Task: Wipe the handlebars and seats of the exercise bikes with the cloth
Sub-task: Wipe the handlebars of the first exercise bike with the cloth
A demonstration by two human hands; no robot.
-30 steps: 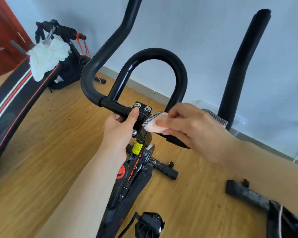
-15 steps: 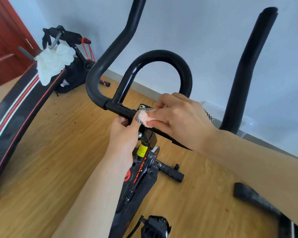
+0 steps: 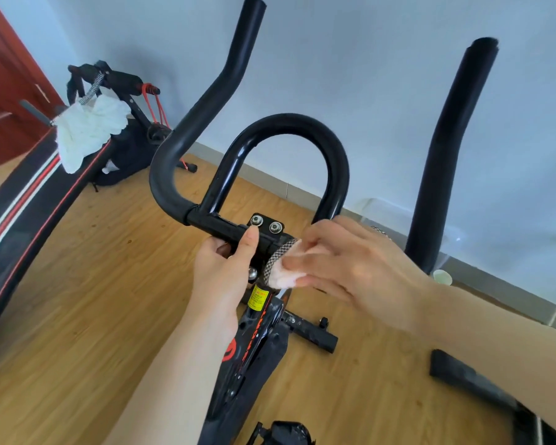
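Head view, looking down over both forearms at the front of an exercise bike (image 3: 257, 335). Closest in, the left hand (image 3: 220, 274) comes up from the bottom edge and is wrapped around the black crossbar of the handlebars (image 3: 289, 130), thumb lying flat on top right next to the two bolts (image 3: 265, 223) on the clamp plate. So that hand is closed tight on the bar.

The right hand (image 3: 350, 268) reaches in from the right side with its fingers loosely curled, pinning the cloth (image 3: 281, 268) against the crossbar just right of the clamp. The cloth looks pale pinkish-white with a grey checkered edge, bunched up small, and most of it is tucked under the fingers, so its real shape is hard to tell. The hand is a bit motion-blurred too.

The handlebars are glossy black: a U-shaped loop rising in the middle and two long horns sweeping up on either side. Below the clamp there's a yellow sticker (image 3: 258, 298) on the stem, text too small to read.

Farther back on the wood floor (image 3: 77, 300), off to the left, sits another piece of gear with a white rag (image 3: 89, 134) draped over it. The pedal at the bottom edge is cut off.
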